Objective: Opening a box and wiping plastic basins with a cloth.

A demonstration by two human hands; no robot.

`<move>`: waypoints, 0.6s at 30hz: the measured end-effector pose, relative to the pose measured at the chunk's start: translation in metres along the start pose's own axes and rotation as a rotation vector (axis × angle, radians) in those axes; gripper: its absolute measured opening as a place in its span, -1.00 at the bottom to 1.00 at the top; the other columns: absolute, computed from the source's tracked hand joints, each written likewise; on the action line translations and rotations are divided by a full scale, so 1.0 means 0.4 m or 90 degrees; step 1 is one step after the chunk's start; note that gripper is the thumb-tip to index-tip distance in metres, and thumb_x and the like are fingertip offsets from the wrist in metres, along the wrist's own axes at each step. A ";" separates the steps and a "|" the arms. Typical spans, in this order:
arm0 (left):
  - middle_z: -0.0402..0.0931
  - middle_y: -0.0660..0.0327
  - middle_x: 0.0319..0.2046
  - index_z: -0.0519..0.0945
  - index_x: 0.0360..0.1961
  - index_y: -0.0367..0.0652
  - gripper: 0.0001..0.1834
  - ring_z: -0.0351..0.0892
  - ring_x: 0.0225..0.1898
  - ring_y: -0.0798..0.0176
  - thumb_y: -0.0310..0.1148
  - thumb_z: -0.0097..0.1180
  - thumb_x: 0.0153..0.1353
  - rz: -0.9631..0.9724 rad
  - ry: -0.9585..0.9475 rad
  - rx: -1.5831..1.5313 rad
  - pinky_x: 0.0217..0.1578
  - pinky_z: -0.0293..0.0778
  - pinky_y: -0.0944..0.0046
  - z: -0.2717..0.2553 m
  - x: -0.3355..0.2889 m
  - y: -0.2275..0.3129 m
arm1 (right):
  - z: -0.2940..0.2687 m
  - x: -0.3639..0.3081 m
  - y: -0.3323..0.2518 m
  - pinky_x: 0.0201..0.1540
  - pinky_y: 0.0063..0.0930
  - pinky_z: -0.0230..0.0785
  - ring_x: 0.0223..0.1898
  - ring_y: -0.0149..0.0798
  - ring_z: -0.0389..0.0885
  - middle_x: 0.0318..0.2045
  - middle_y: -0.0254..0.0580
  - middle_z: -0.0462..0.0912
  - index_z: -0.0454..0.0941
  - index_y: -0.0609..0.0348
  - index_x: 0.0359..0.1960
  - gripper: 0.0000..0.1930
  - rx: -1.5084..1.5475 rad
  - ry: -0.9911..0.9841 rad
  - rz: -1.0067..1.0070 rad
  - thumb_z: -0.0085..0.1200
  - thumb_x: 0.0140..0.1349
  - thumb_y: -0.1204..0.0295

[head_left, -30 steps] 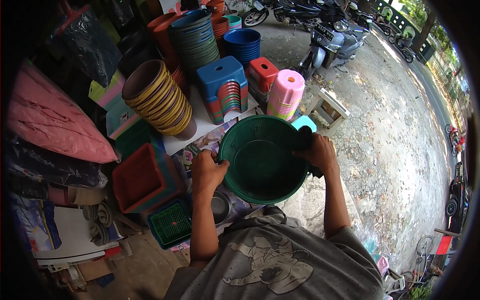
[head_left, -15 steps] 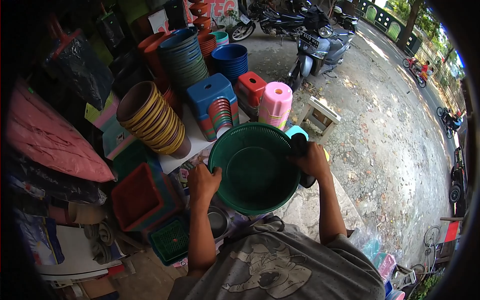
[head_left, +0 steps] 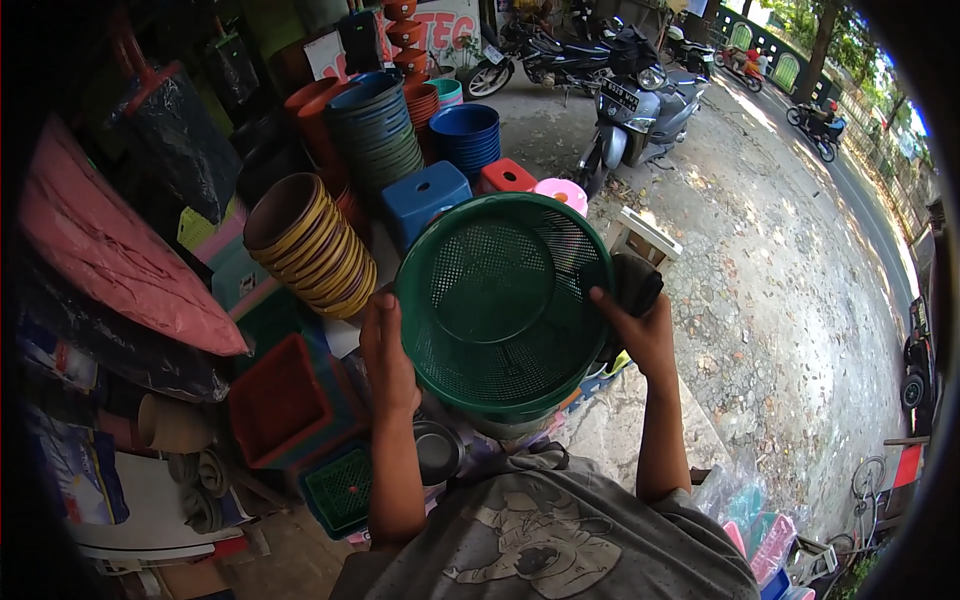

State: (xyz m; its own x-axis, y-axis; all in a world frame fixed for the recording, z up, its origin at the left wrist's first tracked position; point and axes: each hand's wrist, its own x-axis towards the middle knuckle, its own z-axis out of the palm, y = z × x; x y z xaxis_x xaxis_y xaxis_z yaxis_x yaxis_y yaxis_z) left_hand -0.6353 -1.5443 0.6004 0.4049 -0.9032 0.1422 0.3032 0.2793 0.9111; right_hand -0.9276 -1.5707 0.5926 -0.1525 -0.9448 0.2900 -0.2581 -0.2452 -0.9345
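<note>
Between both hands (head_left: pixel 392 352) (head_left: pixel 645 325), a round green basket (head_left: pixel 495 285) opens toward the camera.

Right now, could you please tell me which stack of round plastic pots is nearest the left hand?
The brown-and-yellow stack, beyond the left hand; the blue-green stack, orange stacks and bright blue stack stand farther away.

Glossy plastic basket (head_left: pixel 490 275), perforated sides
</note>
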 end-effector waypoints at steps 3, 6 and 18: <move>0.47 0.18 0.10 0.46 0.01 -0.20 -0.68 0.44 0.11 0.29 -0.14 -0.01 0.51 0.021 -0.045 -0.142 0.17 0.35 0.22 -0.005 -0.001 -0.014 | 0.000 -0.056 -0.015 -0.10 -0.43 0.50 -0.20 -0.44 0.67 -0.19 -0.24 0.76 0.63 0.30 0.05 -0.63 0.094 0.058 0.047 0.25 0.37 0.27; 0.41 0.12 0.22 0.44 -0.01 -0.19 -0.72 0.41 0.23 0.20 -0.19 -0.08 0.51 0.020 -0.119 -0.191 0.26 0.35 0.12 0.009 -0.023 0.002 | 0.004 -0.114 -0.024 0.00 -0.51 0.45 -0.11 -0.45 0.62 -0.11 -0.28 0.71 0.57 0.31 0.14 -0.65 0.148 0.155 0.096 0.09 0.49 0.30; 0.19 -0.01 0.39 0.43 0.12 -0.30 -0.59 0.31 0.36 0.06 -0.18 -0.22 0.51 -0.008 -0.179 -0.245 0.38 0.24 0.00 0.062 -0.209 0.006 | -0.005 -0.341 -0.053 0.52 0.15 -0.06 0.52 0.20 0.13 0.48 0.06 0.24 0.41 0.09 0.40 -0.39 -0.504 0.016 -0.248 0.16 0.28 0.38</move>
State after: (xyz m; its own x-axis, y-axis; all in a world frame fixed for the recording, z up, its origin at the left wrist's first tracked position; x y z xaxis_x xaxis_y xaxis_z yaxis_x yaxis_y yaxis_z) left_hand -0.6896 -1.4763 0.6002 0.1658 -0.9459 0.2790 0.6254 0.3196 0.7118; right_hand -0.9033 -1.4360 0.5732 0.0654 -0.8177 0.5719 -0.8800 -0.3175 -0.3533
